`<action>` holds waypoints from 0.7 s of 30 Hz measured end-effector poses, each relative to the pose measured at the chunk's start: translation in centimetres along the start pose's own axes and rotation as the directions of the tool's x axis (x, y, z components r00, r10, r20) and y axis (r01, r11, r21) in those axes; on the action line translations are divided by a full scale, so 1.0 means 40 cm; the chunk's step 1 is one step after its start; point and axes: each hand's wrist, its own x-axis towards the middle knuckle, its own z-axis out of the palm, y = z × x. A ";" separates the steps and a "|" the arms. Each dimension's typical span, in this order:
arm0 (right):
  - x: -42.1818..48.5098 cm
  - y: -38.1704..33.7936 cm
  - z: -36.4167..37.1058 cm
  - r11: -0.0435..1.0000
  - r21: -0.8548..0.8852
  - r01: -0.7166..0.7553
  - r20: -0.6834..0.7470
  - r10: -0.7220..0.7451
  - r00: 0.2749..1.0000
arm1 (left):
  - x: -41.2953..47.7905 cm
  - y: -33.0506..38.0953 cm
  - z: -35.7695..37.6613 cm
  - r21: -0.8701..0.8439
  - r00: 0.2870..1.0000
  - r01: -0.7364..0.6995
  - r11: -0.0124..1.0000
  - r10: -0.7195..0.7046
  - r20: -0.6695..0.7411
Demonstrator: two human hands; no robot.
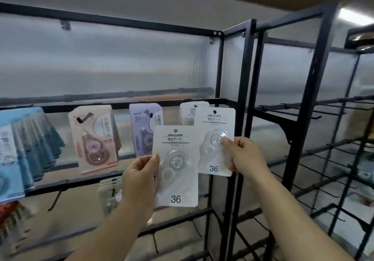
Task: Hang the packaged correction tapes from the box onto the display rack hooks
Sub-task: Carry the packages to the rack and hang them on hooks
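Note:
My left hand [140, 176] pinches a white carded correction tape [178, 179] marked 36 by its left edge, held up in front of the black display rack [245, 78]. My right hand [245, 155] pinches a second white pack [215, 139] at its right side, thumb on the clear blister. That pack's hang hole sits at the tip of a hook, in front of several matching white packs [189, 111] hanging there. The box is out of view.
Purple [142, 127], peach [92, 139] and blue [22, 149] correction tape packs hang on hooks to the left. More white packs [109, 190] hang on the row below. A second black rack with bare hooks [323, 149] stands to the right.

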 end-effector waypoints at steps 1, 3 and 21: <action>0.020 0.002 -0.005 1.000 -0.017 0.002 0.012 -0.002 1.000 | 0.005 -0.003 0.010 0.005 1.000 -0.006 1.000 0.006 -0.008; 0.052 0.013 -0.017 0.999 -0.042 -0.004 0.044 0.006 0.999 | 0.008 -0.008 0.033 0.015 0.999 -0.023 1.000 0.023 -0.035; 0.291 0.060 0.060 0.932 -0.320 0.168 0.143 -0.128 0.981 | -0.004 -0.034 0.120 0.148 0.971 -0.112 0.983 0.140 -0.192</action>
